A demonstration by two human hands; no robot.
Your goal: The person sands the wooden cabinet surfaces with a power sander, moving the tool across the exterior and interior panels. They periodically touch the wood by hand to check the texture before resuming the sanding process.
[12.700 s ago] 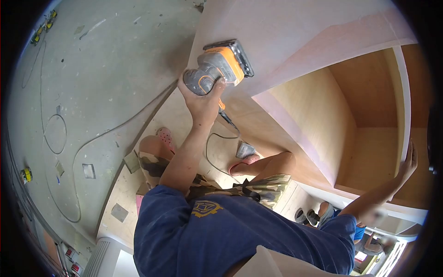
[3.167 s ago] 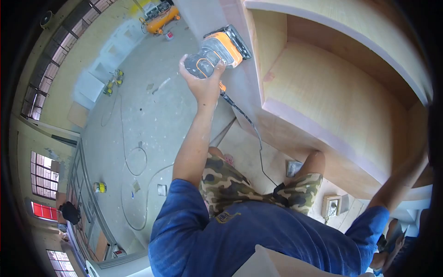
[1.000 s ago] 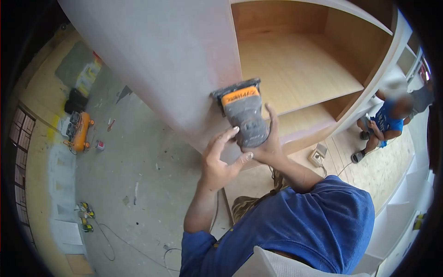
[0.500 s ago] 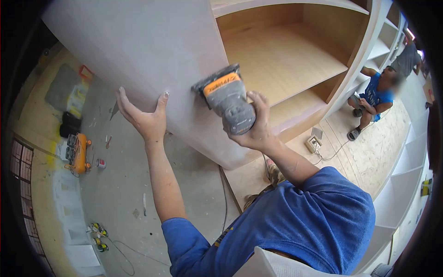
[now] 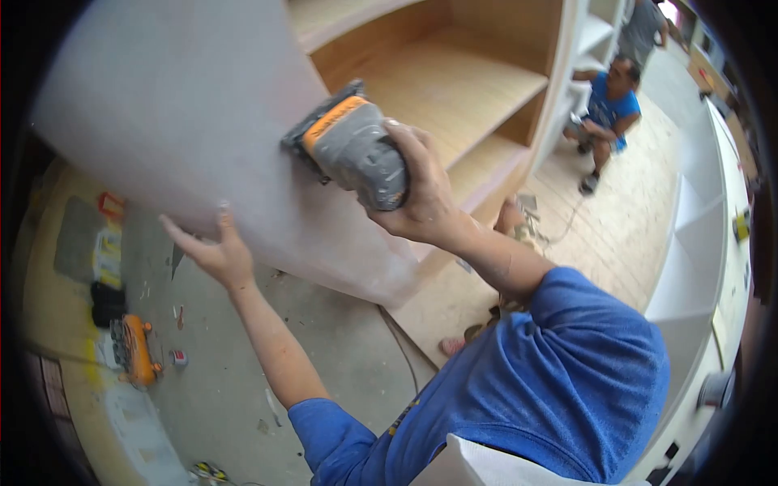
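My right hand [image 5: 421,186] is wrapped round the grey body of an electric sander [image 5: 348,146] with an orange band. The sander's dark pad lies against the whitish side panel [image 5: 203,105] of a wooden cabinet, close to the panel's edge by the shelves. Fingers spread, my left hand [image 5: 215,249] is at the panel's lower left edge, its fingertips overlapping the surface. White dust marks the sander and my right hand. Open wooden shelves [image 5: 462,81] lie just right of the panel.
A person [image 5: 608,109] in a blue top squats by white shelving at the upper right, with another person [image 5: 644,32] standing behind. An orange air compressor [image 5: 139,350] and a small can [image 5: 178,357] stand on the floor at left. White shelf units [image 5: 689,259] line the right side.
My right hand and the sander appear farther left and slightly higher. My left hand appears lower and farther left. The whole view has shifted, and the cabinet sits farther left in it.
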